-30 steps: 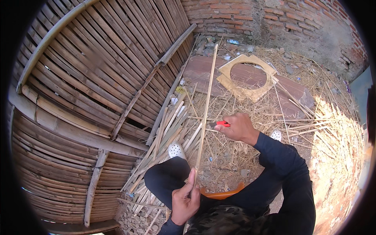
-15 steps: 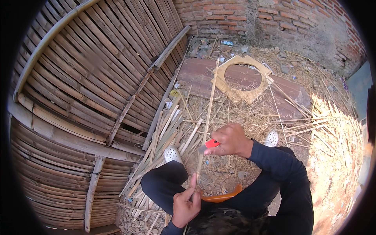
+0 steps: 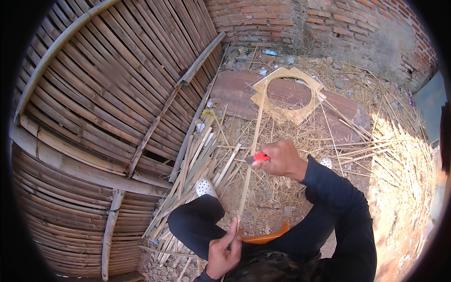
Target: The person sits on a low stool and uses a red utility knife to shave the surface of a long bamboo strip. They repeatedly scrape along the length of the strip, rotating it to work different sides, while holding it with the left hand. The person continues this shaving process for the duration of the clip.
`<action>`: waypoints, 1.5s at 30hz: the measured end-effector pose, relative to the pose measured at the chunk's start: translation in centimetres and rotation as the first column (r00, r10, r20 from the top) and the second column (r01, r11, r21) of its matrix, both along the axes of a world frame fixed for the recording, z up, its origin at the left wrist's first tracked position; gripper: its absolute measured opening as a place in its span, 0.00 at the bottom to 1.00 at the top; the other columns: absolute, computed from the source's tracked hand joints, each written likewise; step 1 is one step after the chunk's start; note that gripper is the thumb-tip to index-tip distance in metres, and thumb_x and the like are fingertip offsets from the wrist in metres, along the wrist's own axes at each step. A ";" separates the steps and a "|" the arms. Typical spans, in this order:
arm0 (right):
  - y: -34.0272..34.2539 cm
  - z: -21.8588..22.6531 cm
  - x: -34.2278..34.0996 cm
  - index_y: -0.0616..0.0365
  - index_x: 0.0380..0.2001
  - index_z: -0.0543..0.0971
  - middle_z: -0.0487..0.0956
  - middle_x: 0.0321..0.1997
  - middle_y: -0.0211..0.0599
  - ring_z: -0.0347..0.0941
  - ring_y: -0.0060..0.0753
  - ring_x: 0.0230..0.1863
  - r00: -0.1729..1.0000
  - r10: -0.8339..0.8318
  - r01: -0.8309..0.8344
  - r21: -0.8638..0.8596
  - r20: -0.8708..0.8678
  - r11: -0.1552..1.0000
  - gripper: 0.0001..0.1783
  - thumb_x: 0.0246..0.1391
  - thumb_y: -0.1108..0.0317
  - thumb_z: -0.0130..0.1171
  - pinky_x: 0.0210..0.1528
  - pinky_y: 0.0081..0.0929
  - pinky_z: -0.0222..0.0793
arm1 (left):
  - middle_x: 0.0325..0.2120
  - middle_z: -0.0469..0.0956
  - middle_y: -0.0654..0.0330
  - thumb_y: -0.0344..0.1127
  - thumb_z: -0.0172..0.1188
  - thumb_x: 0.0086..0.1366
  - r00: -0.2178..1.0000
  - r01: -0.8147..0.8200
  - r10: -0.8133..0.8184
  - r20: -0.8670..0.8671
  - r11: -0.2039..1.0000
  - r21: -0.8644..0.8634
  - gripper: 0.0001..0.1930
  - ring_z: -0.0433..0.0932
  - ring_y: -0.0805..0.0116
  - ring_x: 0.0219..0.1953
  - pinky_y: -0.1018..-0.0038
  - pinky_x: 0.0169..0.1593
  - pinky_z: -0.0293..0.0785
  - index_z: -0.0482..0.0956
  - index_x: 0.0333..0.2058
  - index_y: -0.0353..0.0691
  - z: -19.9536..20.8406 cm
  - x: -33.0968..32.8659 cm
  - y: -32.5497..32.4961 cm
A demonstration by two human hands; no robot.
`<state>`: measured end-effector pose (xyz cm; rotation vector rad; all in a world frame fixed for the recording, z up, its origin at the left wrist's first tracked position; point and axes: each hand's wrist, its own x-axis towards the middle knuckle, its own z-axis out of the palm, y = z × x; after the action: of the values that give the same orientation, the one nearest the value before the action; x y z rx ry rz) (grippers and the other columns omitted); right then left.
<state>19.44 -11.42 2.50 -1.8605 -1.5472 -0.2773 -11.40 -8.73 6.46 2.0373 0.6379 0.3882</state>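
Between my knees a long, thin bamboo strip (image 3: 245, 190) slants up and away from my lap. My left hand (image 3: 224, 251) grips its near end, thumb laid along it. My right hand (image 3: 280, 160) is closed round a red-handled knife (image 3: 260, 157). The knife's short, dark blade lies against the strip about midway along. Beyond it, the strip's far end reaches the lower left edge of a pale board with a large round hole (image 3: 263, 101).
Split bamboo strips (image 3: 202, 162) lie piled by my left shoe (image 3: 205, 187). Shavings (image 3: 300, 141) cover the ground around a brown board (image 3: 235, 89). A bamboo slat wall (image 3: 108, 89) stands at the left, a brick wall (image 3: 263, 21) at the back. An orange seat edge (image 3: 268, 237) shows beneath me.
My right hand and the knife have moved up along the strip, away from my left hand. The strip's far end has dropped lower. My left hand still holds the near end.
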 end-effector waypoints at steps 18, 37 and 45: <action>-0.5 -0.5 2.0 0.52 0.13 0.76 0.68 0.06 0.37 0.69 0.41 0.11 0.990 -0.101 0.095 -0.063 -0.099 0.993 0.38 0.50 0.26 0.46 0.15 0.36 0.62 | 0.17 0.70 0.66 0.22 0.53 0.61 0.999 0.023 -0.019 0.028 0.989 -0.145 0.25 0.63 0.87 0.21 0.85 0.25 0.64 0.66 0.59 0.32 -0.6 -1.7 -0.8; -0.8 0.1 0.3 0.51 0.12 0.72 0.70 0.08 0.34 0.69 0.36 0.11 0.997 -0.055 0.055 0.000 0.063 0.998 0.35 0.49 0.28 0.49 0.13 0.33 0.61 | 0.16 0.68 0.66 0.22 0.52 0.61 1.000 0.002 -0.004 -0.008 0.985 -0.173 0.25 0.61 0.88 0.19 0.86 0.23 0.60 0.67 0.58 0.32 0.4 -1.6 -0.6; -1.0 0.1 8.1 0.53 0.14 0.75 0.70 0.10 0.39 0.70 0.43 0.13 0.949 -0.306 0.302 0.059 0.077 0.951 0.39 0.52 0.27 0.43 0.15 0.38 0.62 | 0.18 0.68 0.67 0.23 0.52 0.63 0.997 0.076 -0.071 0.038 0.987 -0.141 0.23 0.62 0.85 0.19 0.84 0.23 0.60 0.67 0.58 0.33 0.4 -2.0 -1.2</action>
<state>27.53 -12.38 2.56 -2.0713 -1.2902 -0.5351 -13.37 -9.95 6.88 1.9087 0.5529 0.3224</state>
